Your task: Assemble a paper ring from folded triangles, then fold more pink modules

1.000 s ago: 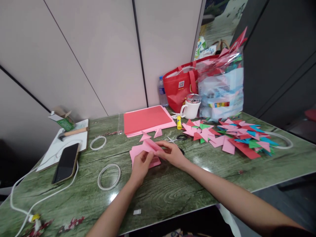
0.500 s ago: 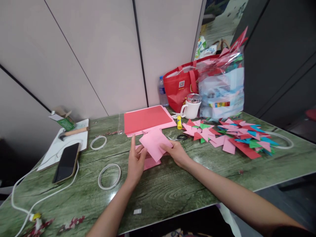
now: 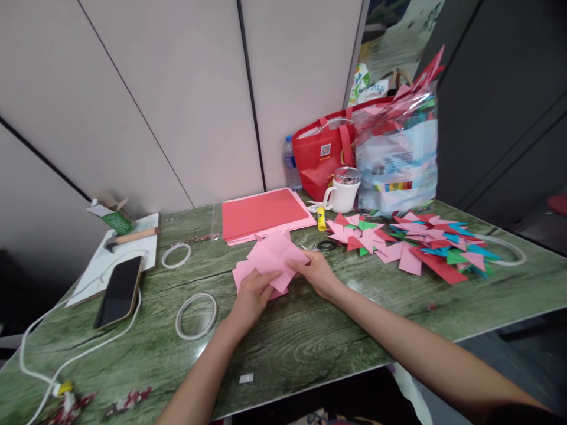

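A square sheet of pink paper [image 3: 275, 252] is held up over the table's middle, tilted toward me. My right hand [image 3: 316, 273] pinches its right corner, thumb on top. At the lower left edge my left hand [image 3: 256, 294] has closed on the same sheet, with its fingers across the front. More pink paper pieces [image 3: 241, 273] lie beneath on the table, partly hidden by the sheet and my left hand. Behind them is a stack of red and pink sheets [image 3: 266, 215].
Folded paper pieces [image 3: 443, 239] in several colours cover the right side. A yellow glue stick [image 3: 321, 219], white mug [image 3: 344, 192], red bag [image 3: 316, 159] and water bottle [image 3: 291, 164] stand at the back. Leftward lie a phone [image 3: 119, 292], hammer [image 3: 133, 237] and white rings [image 3: 196, 317].
My left hand has moved from upright with spread fingers onto the pink paper, closing on its lower left edge. My right hand keeps its hold; the sheet has shifted slightly and bent.
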A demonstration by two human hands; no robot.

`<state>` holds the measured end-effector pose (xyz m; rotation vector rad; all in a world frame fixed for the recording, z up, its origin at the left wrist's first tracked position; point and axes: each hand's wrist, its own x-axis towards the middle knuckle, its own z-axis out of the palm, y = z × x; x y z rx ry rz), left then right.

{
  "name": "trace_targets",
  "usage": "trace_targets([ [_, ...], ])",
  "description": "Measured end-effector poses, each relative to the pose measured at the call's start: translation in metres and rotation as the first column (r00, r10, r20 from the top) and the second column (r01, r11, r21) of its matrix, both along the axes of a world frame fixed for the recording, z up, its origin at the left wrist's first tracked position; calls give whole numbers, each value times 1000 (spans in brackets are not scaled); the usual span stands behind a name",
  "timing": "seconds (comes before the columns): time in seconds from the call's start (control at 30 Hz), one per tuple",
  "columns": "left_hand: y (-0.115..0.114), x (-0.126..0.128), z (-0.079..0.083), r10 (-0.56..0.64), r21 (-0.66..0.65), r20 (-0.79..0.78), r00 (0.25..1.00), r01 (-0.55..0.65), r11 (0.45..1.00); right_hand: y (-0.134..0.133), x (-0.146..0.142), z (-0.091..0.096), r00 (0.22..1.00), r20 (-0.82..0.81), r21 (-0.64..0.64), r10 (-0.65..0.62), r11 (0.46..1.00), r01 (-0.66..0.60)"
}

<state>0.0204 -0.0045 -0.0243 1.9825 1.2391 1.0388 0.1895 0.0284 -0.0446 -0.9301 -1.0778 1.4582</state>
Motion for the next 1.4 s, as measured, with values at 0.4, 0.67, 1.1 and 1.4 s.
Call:
trace_targets([
  [0.4,1,0,12,139,-117,92,986,-128,985,-3,0,9,998,-57,-14,31,999,-32],
  [0.67,0,2,8,62,-173,108,992,-42,984,0,1,5,998,-39,-1,52,999,-52],
  [1.1,-7,11,5,340,-135,317,885,-312,940,-6,2,6,973,149,122,178,973,-197],
  [1.4,-5,17,5,248,-286,654,714,-70,956,-5,1,7,983,156,116,99,986,-117],
])
